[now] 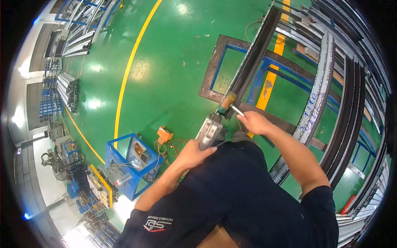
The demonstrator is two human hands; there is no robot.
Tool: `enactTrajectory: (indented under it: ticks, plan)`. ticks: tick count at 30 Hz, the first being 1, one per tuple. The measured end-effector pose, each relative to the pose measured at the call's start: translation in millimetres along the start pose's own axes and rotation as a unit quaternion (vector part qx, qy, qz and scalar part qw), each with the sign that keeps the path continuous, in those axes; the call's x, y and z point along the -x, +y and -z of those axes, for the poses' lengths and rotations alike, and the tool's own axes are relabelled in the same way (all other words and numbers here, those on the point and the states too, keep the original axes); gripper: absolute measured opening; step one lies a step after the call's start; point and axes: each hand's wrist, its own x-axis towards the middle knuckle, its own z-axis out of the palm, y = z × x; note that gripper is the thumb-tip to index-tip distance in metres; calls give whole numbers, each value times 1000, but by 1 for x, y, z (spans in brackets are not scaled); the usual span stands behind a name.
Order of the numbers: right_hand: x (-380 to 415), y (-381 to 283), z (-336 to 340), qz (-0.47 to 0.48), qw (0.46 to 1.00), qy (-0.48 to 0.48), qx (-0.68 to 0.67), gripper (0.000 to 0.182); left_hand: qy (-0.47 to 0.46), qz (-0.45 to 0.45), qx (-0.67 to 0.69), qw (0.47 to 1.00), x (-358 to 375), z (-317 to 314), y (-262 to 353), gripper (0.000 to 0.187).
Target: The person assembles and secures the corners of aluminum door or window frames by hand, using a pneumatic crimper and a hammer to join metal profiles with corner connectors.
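Observation:
My right hand (pixel 255 122) is wrapped around the pale handle of a mallet (pixel 228 99). The mallet's head, orange-brown and green, overlaps the near end of a bundle of long dark profiles (pixel 255 53) in this view. My left hand (pixel 194 154) grips a short silvery metal block with slots (pixel 209 130). That block points up toward the mallet head, and its far end is right by the profile ends. The palm-side of the left grip is hidden.
The dark profiles lie across a brown-and-blue frame stand (pixel 211 68). Many long profiles (pixel 318 91) fill racks on the right, one with blue handwriting. At lower left stand a blue metal frame (pixel 111 152) and an orange box (pixel 164 134) with cables. Yellow lines (pixel 126 78) cross the green floor.

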Motion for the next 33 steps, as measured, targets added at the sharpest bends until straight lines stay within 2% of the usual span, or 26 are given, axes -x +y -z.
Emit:
enactTrajectory:
  ticks: [2, 3, 4, 5, 6, 8, 9, 10, 12, 13, 14, 16, 19, 23, 25, 27, 30, 31, 33]
  plan:
    - [3, -5, 42, -38, 998, 24, -41, 52, 5, -1, -31, 1000, 2, -1, -11, 51]
    - [-11, 21, 39, -45, 984, 109, -130, 51, 6, 0, -29, 1000, -1, -2, -16, 51]
    - [-20, 21, 48, -132, 938, 204, -246, 52, 23, -23, -26, 999, -2, -4, -23, 51]
    - [-29, 28, 58, -161, 867, 264, -391, 55, 38, -44, -22, 998, 0, -6, -28, 52]
    - [-41, 39, 68, -148, 827, 301, -452, 58, 36, -42, -21, 998, 3, -7, -26, 52]
    - [-39, 42, 35, -183, 880, 309, -310, 59, 23, 4, -39, 999, 5, -4, -14, 52]
    - [-33, 47, -3, -89, 952, 261, -136, 58, 23, 1, -42, 999, 2, -3, -13, 52]
    - [-24, 47, -37, 6, 979, 197, 44, 58, 34, -9, -31, 999, 1, -5, -16, 52]
    - [3, 2, -21, -61, 995, 35, -68, 55, 41, -14, -19, 999, 6, -9, -24, 51]
    - [0, 8, -10, -87, 991, 40, -95, 53, 49, -29, -34, 998, 8, -9, -27, 52]
    - [-3, 17, -11, -64, 978, 155, -125, 54, 63, -45, -47, 996, 8, -9, -29, 52]
    - [-14, 43, 8, -137, 934, 147, -295, 56, 65, -28, -37, 997, 16, -10, -23, 52]
    - [-13, 56, 28, -148, 926, 177, -298, 57, 64, -18, -30, 997, 11, -10, -26, 52]
    - [-13, 56, 25, -176, 920, 160, -312, 57, 49, -1, -32, 998, 8, -7, -31, 51]
    - [-23, 62, -2, -154, 946, 200, -201, 56, 53, -6, -37, 998, 10, -7, -28, 50]
    - [-7, 26, -17, -122, 970, 129, -166, 55, 57, -12, -46, 997, 11, -7, -27, 49]
    - [16, -11, -20, -40, 999, -28, -4, 53, 71, -28, -21, 997, 13, -8, -25, 47]
    - [15, -7, -19, -40, 999, -29, -4, 53, 66, -19, -26, 997, 15, -7, -22, 46]
    - [17, 14, -18, -83, 992, 51, -85, 54, 60, -8, -29, 998, 18, -6, -24, 46]
